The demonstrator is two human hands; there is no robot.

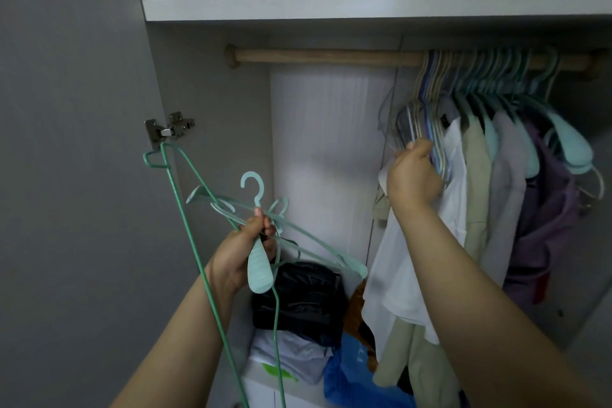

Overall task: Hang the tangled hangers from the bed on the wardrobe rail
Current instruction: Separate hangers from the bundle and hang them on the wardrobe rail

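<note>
Left hand (246,250) has a closed grip on the tangled mint-green hangers (265,232), held low at the wardrobe's left side, well below the wooden rail (328,56). Right hand (412,175) curls its grip around thin hangers (427,129) already hanging beside the white shirt (397,268).

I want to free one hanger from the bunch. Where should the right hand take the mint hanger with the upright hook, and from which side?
Grip the neck just under the hook of the mint hanger, coming from above and the right. The hook stands clear above the bunch; the left hand holds the parts below it.
</note>
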